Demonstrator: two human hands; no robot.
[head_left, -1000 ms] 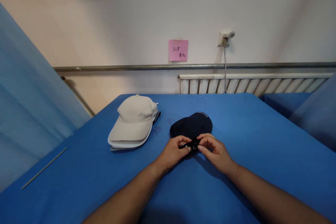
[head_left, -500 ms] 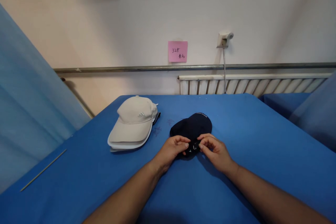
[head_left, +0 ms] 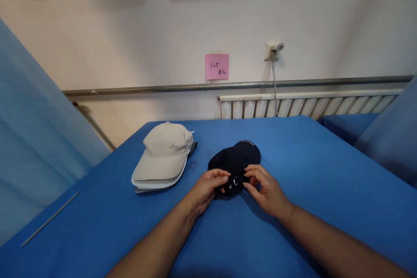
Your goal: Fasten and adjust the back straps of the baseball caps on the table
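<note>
A dark navy baseball cap (head_left: 233,159) lies on the blue-covered table, its brim pointing away from me and white lettering along the brim's edge. At its near end is a black back strap (head_left: 230,187) with a small white mark and a shiny curved piece. My left hand (head_left: 208,187) pinches the strap's left side between thumb and fingers. On the other side, my right hand (head_left: 264,191) grips the strap's right part with thumb and fingertips. The fingertips partly hide the strap. To the left sits a stack of caps, a beige cap (head_left: 167,141) on top of white and darker ones.
A thin stick (head_left: 50,218) lies at the left of the blue table (head_left: 312,173). Behind stand a white radiator (head_left: 309,97) and a metal rail (head_left: 156,88). A pink note (head_left: 216,67) and a plugged socket (head_left: 272,50) are on the wall. A blue curtain (head_left: 39,130) hangs at left.
The camera view has shifted slightly. My right hand's thumb and fingers have spread a little at the strap. The cap stays in about the same place on the table.
</note>
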